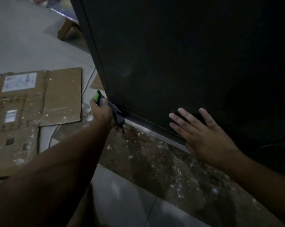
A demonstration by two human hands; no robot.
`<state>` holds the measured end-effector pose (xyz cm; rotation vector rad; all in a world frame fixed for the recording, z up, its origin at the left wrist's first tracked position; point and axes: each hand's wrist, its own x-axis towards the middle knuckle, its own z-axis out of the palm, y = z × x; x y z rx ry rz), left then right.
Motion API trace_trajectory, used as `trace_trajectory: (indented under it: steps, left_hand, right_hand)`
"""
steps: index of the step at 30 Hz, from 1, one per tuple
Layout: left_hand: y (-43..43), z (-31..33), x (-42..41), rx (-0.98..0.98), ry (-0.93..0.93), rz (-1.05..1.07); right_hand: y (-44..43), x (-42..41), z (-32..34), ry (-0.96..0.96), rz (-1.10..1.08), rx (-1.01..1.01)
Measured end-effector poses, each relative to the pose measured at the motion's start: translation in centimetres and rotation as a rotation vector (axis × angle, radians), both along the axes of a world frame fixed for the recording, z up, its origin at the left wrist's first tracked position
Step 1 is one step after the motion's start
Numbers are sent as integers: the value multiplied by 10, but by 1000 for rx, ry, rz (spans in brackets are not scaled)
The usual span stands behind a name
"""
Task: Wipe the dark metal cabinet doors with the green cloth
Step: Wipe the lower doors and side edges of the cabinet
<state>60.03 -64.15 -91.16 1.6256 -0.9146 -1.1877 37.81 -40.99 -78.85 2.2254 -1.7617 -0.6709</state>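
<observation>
While the green cloth (pixel 97 97) is bunched in the left hand (pixel 102 110), fingers curled tight around it, it is pressed to the bottom left corner of the dark cabinet door (pixel 171 63), right where the panel meets its lower edge. That corner is probably being worked because grime collects there. The right hand (pixel 202 136) is laid flat on the door near the bottom edge, fingers straight and spread, nothing held. It looks like a brace, so the panel is kept steady under the wiping. Flattened cardboard (pixel 61 95) is spread on the floor (pixel 130 202) to the left; the box is collapsed, so nothing is held in it. Pale flecks are scattered below the door.
</observation>
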Motion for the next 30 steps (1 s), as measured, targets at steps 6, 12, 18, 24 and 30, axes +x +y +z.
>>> trace_trajectory:
  steps: [6,12,18,24,30]
  left_hand:
    - [23,-29,-20,312,-25,-4]
    - [58,-32,-30,352,75,-147]
    - [72,30,-37,-18,267,-69]
    - [125,43,-63,-40,136,-323]
    - [133,28,-71,195,203,-379]
  right_hand:
    - [-11,15,-20,-26,-33,-124]
    - [-10,19,-34,-78,-89,-165]
    - [-9,23,-31,-102,-105,-182]
    - [1,18,-14,-46,-107,-151]
    - [30,0,-4,32,-96,-170]
